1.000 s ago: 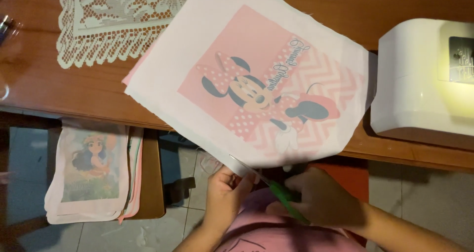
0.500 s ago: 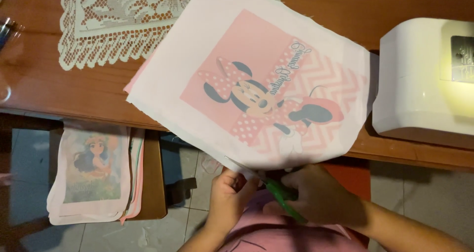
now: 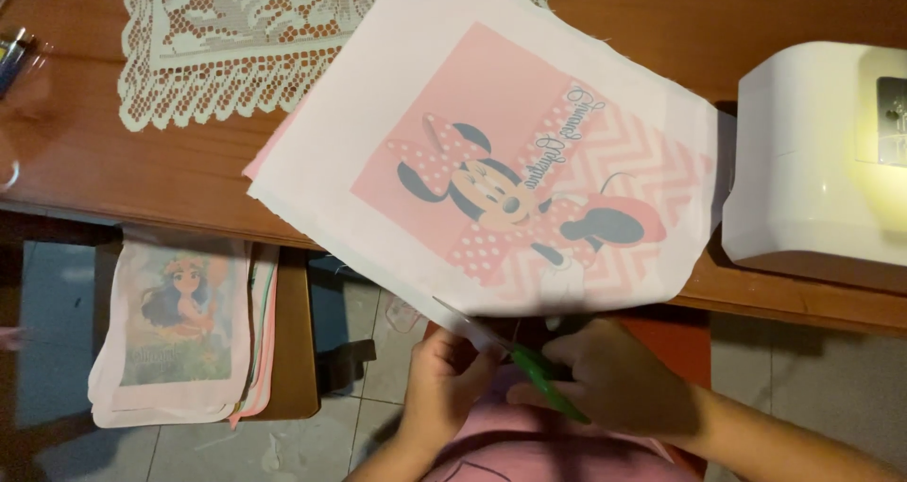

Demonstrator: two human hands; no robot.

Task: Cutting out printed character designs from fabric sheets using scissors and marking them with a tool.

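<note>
One printed cloth (image 3: 491,161), thin, limp, light: left hand (image 3: 449,383) pinches its near edge, right hand (image 3: 619,378) grips green scissors (image 3: 543,383).

Scissors (image 3: 543,383) partly hidden by hands

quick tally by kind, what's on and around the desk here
printed fabric sheet held in the hands: 1
stacks of printed fabric on the low shelf: 1
green scissors: 1
lace doily: 1
white machine: 1
hands, left hand and right hand: 2
total: 7
</note>
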